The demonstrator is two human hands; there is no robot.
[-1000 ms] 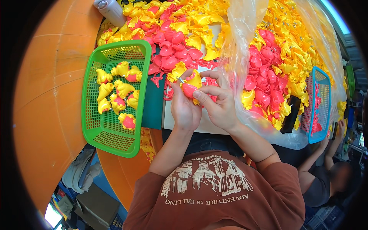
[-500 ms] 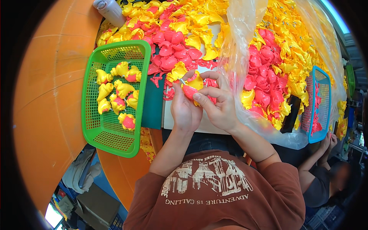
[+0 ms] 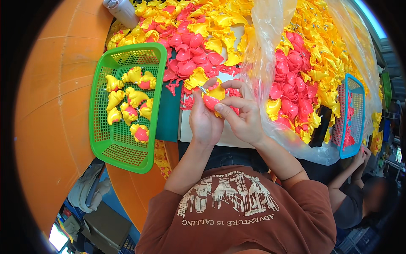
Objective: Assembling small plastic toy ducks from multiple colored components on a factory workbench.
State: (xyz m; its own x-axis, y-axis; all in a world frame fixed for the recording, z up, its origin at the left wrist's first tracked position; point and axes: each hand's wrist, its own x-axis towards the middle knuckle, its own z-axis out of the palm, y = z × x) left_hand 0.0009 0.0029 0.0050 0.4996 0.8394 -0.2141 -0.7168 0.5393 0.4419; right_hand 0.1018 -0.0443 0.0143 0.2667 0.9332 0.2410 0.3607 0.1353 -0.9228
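Both my hands meet at the near edge of the heap, closed on one small yellow-and-pink plastic toy part point(image 3: 210, 101). A short metal pin sticks out of its upper left side. My left hand point(image 3: 205, 122) supports the part from the left with thumb and fingers. The thumb and forefinger of my right hand point(image 3: 245, 120) pinch its pink lower right end. My fingers hide some of the part. Just beyond it lies a loose yellow shell point(image 3: 196, 79), beside the pink shells point(image 3: 188, 53).
A green basket point(image 3: 153, 122) with several yellow-and-pink toy pieces stands left. Clear plastic sheeting point(image 3: 262, 63) crosses the heap of yellow shells point(image 3: 330, 46). At right are a blue basket point(image 3: 360, 114) of pink parts and another person's hands point(image 3: 362, 157). A light bottle point(image 3: 122, 12) stands far left.
The held part has tilted very slightly between my fingers. My hands stay in nearly the same place, and the other person's hands have shifted a little.
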